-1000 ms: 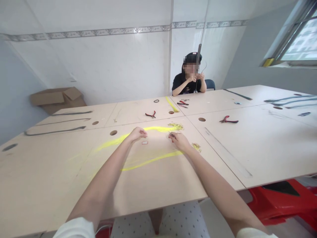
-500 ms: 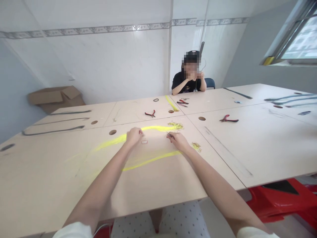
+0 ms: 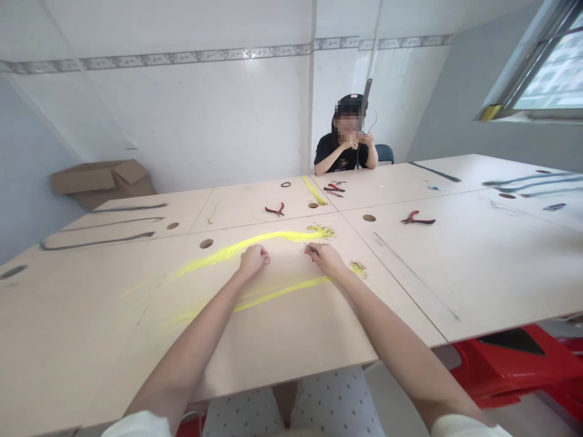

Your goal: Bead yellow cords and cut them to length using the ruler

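My left hand (image 3: 252, 261) rests on the pale table (image 3: 291, 340) with fingers curled, covering a small red-edged tag that I can no longer see. Whether it grips the tag is hidden. My right hand (image 3: 324, 257) is closed on a thin dark tool (image 3: 310, 247) whose tip pokes out toward the far side. A long bundle of yellow strands (image 3: 237, 247) runs just beyond my left hand. A second yellow strand bundle (image 3: 277, 292) lies under and between my wrists. Small heaps of yellow bits (image 3: 321, 230) sit past my right hand.
Red-handled pliers (image 3: 276, 210) lie beyond the strands, and another pair of red pliers (image 3: 416, 220) lies to the right. A person in black (image 3: 346, 149) sits at the far side working with wire. Round holes (image 3: 206, 243) dot the tabletop. A red stool (image 3: 514, 364) stands at lower right.
My left hand has drawn back toward me and slid over the small red-edged tag, which now is hidden. My right hand has barely shifted.
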A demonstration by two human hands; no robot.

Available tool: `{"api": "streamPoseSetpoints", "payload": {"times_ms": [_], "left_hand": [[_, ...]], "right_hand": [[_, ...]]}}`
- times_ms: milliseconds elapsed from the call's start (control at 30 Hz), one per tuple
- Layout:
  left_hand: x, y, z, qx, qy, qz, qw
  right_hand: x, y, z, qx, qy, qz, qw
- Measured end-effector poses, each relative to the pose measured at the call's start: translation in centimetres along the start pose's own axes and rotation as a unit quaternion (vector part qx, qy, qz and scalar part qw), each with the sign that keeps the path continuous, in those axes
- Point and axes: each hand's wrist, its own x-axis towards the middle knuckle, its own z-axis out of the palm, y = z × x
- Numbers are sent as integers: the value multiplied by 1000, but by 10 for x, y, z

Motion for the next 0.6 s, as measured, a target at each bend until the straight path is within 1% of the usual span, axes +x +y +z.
{"api": "streamPoseSetpoints", "payload": {"times_ms": [100, 233, 400, 500, 600], "left_hand": [[-2, 6, -7, -108, -5, 29, 994], [-11, 26, -23, -242, -7, 83, 967], [-28, 54, -44, -339, -36, 124, 932], [-36, 66, -55, -373, -49, 135, 916], [-40, 76, -67, -401, -49, 144, 903]], "right_hand": [[0, -1, 0, 30, 11, -6, 999], [1, -13, 3, 95, 27, -31, 995], [6, -48, 0, 196, 70, -64, 976], [16, -72, -10, 237, 85, -90, 964], [31, -96, -24, 255, 95, -111, 956]]}}
